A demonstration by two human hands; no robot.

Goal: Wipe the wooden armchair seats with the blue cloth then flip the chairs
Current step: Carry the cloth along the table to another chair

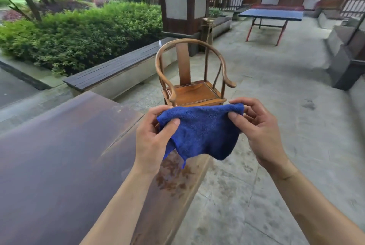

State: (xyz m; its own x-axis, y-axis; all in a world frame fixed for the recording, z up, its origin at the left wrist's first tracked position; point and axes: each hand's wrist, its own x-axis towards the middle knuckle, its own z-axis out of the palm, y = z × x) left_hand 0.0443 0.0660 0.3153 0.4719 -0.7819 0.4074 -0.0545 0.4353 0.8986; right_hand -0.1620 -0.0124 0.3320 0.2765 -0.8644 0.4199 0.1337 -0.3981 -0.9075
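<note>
A blue cloth (201, 130) hangs spread between both hands in front of me. My left hand (152, 138) pinches its left upper corner and my right hand (258, 130) pinches the right upper corner. Just beyond the cloth a wooden armchair (192, 88) with a curved round back stands upright on the paved floor, its seat facing me. The cloth hides the chair's front edge and legs.
A large dark wooden table (59, 155) fills the lower left, its corner under my left hand. A long low bench (118, 66) runs behind the chair at the left, in front of a hedge. A blue ping-pong table (272, 15) stands far back right. Paved floor (276, 90) lies to the right.
</note>
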